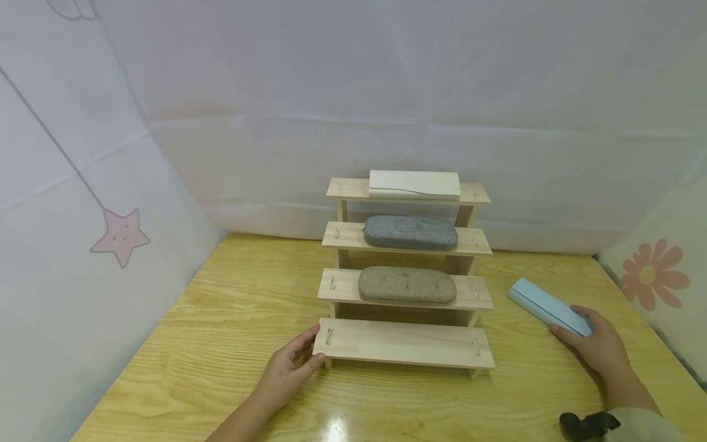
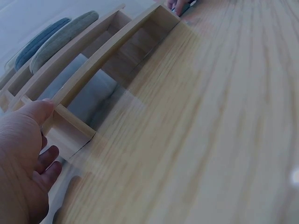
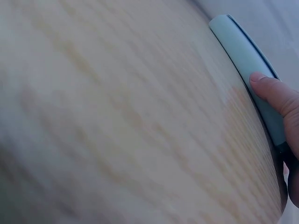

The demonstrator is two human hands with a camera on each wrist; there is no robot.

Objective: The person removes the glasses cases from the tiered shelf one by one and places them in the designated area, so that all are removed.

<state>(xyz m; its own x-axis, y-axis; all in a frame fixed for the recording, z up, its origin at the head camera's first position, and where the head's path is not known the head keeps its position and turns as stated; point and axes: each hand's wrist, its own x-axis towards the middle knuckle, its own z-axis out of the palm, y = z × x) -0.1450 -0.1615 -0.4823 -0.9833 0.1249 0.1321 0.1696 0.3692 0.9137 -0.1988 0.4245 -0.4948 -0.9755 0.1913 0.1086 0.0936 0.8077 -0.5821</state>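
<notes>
Head cam: pretty bright, soft even light, details hold up fine
Tabletop (image 1: 221, 344) glare: one blown-out white spot by the bottom edge
Wooden tiered shelf (image 1: 403, 344) shadows: soft, darkest under the steps
Left wrist cam: bluish, kinda hazy, lens bows the shelf boards
Right wrist cam: dimmer, wood grain smeary, bottom-left corner murky, light blue glasses case (image 3: 240, 51) noticeably crisper

The person's left grip (image 1: 284, 374) and right grip (image 1: 601, 344) are bare, as is the left forearm (image 1: 243, 420) as far as it shows. On the right arm (image 1: 629, 390), a pale, off-white sleeve (image 1: 643, 426) stops short of the wrist. At its edge sits a small black gadget (image 1: 590, 425), rounded at one end and uneven in outline. The right thumb (image 3: 276, 95) has a short nail.
</notes>
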